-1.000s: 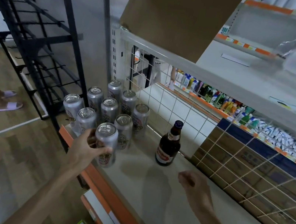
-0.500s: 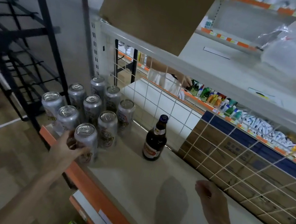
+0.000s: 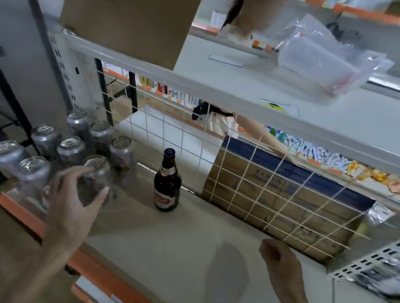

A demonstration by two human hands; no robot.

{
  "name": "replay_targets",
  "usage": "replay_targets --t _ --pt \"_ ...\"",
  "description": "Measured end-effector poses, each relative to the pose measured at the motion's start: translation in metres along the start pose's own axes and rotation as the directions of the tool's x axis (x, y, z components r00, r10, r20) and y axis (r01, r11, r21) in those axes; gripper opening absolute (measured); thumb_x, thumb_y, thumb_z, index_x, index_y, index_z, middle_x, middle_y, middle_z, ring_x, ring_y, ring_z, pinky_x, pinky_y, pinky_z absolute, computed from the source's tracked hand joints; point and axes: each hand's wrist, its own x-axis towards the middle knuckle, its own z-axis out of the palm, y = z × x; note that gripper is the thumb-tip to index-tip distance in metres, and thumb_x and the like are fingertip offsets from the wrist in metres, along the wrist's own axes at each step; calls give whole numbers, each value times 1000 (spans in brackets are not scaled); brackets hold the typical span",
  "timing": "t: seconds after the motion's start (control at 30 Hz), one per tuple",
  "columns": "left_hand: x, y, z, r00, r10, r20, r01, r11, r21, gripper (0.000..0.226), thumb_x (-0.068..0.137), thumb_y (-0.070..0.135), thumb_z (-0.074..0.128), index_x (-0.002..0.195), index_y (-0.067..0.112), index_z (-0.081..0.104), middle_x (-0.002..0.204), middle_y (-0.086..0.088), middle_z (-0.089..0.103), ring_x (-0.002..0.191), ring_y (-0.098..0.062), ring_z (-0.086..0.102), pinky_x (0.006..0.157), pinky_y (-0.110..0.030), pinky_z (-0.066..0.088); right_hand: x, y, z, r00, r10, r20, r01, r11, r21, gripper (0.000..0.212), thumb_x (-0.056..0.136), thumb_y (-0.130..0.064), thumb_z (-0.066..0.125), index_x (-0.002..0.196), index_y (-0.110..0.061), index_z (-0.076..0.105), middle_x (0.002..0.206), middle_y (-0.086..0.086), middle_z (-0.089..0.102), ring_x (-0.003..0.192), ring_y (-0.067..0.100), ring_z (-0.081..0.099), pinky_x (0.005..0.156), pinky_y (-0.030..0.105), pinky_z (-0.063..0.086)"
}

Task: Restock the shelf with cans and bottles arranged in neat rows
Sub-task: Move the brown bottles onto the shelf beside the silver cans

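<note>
A: Step?
B: Finishing can rows; L hand [image 3: 76, 199] fingers spreading wide at front-right of cans [image 3: 71, 149], shelf's [image 3: 177, 252] left end; prob letting go; R hand [image 3: 279, 258] hovering curled, empty.
A: Next?
B: Lining more beside bottle [image 3: 166, 185]; half a sec ago L was gripping.

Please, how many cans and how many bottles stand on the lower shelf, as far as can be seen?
Silver cans: 8 in plain view
Brown bottles: 1
Total: 9
The left hand may hide one more can behind it; the blur does not let me tell.
</note>
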Motion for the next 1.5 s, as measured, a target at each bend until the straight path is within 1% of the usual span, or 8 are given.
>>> replay_targets --t 0.2,0.47,0.63,0.87,1.0,1.2,1.37,1.5 --pt "50 68 69 908 -24 418 78 991 -113 64 79 50 78 130 18 55 127 -2 63 112 -21 62 98 -45 52 -15 3 -27 999 -12 -51 13 1000 21 15 88 -11 72 92 -25 69 88 -15 71 80 -9 63 66 7 45" --pt "71 88 94 931 -80 355 75 997 27 22 88 23 73 104 10 66 97 -10 72 93 -31 69 73 -27 53 -27 19 -92 986 41 -161 -37 999 26 11 90 -17 71 98 -24 68 91 -11 71 86 2 65 71 20 45" --pt "75 88 94 943 -53 330 72 996 -45 12 93 2 65 104 1 66 72 11 54 65 0 50 55 2 40 -34 34 -118 970 98 -221 -100 995 4 10 90 -17 70 100 -18 68 91 -2 72 84 2 64 76 28 44" --pt "82 95 86 929 -24 370 2 998 58 14 88 19 74 98 15 65 89 -12 68 90 -36 67 71 -34 43 -45 52 -148 940 156 -302 -164 986 -2 20 91 -16 69 110 -11 67 95 5 69 86 19 64 80 30 43" --pt "54 133 95 959 183 218 -194 980 31 40 88 24 73 124 9 62 120 -17 64 114 -37 58 93 -48 49 -43 53 -147 919 170 -355 -178 984 12 21 91 -14 69 111 -9 68 89 -1 66 84 13 64 73 22 42" --pt "-37 238 169 735 360 575 -276 933 -232 33 90 32 71 122 20 70 117 1 73 103 -16 70 91 -31 55 -30 34 -145 912 94 -400 -113 993 -24 14 89 -12 70 103 -12 70 79 -16 62 77 -4 59 65 1 39" --pt "-104 302 214 589 464 662 -351 885 -307 39 89 35 72 126 25 67 125 2 70 110 -15 67 96 -37 55 -37 40 -175 885 81 -459 -93 996 -3 17 88 -18 70 105 -14 72 88 -5 71 89 18 69 84 35 55" --pt "-153 347 237 499 533 684 -339 846 -412 37 88 29 74 124 21 69 121 0 72 105 -15 70 94 -34 56 -61 63 -213 864 134 -484 -152 988 2 19 91 -21 68 108 -12 69 96 -2 71 93 13 65 81 23 47"
